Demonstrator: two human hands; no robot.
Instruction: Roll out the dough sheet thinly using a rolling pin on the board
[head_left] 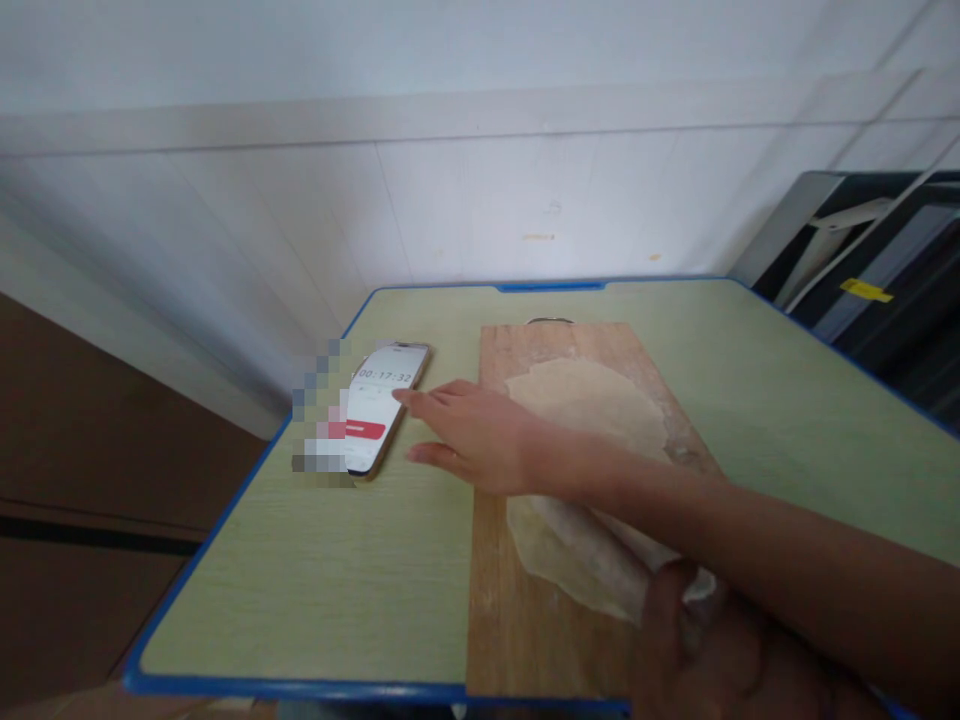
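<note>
My right hand [480, 430] reaches left across the wooden board, its fingers stretched out and holding nothing. Its index fingertip is at the right edge of a smartphone [382, 400] with a running time and a red button on its lit screen. A thin, pale sheet of dough [592, 395] lies on the board, partly hidden by my right forearm. Below that forearm, a floured rolling pin [600, 540] lies slantwise over the dough. At the lower right, my left hand [697, 650] is closed around the pin's near end, partly covered by the right arm.
The wooden board [510, 620] rests on a pale green table [322, 580] with a blue rim. A white wall [450, 210] stands behind it. Dark equipment with a yellow label [866, 290] stands at the right. A pixelated patch covers the phone's left side.
</note>
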